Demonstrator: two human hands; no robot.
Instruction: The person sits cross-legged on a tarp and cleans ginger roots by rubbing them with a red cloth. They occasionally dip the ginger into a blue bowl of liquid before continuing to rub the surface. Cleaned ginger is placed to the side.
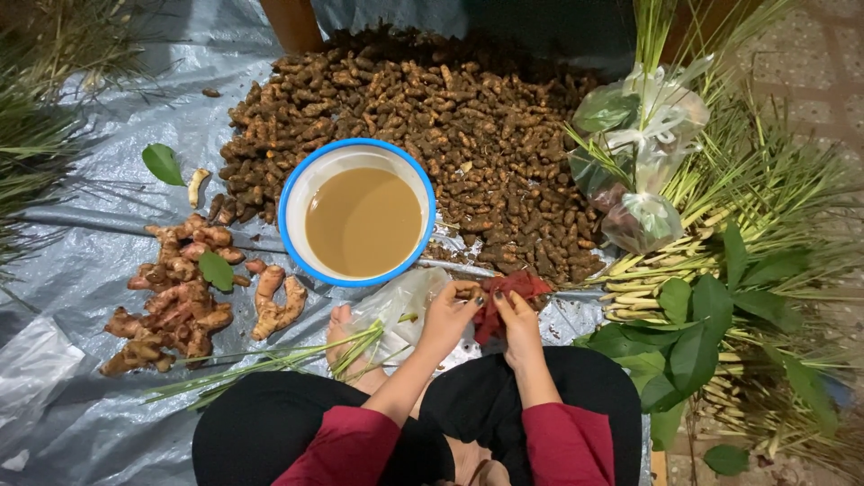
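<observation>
Red net bag point(511, 292) is pinched at its mouth by right hand point(519, 326), just below the root pile point(423, 126). Left hand point(447, 315) grips a small root point(467, 291) and clear bag point(400, 306). Mouth best kept spread wide; water bowl point(357, 212) close by.

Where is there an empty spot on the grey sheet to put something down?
Bare tarp lies at the upper left, between the grass and the brown root pile. More lies at the lower left, below the ginger. It is crowded around the basin, both hands and the lemongrass on the right.
</observation>
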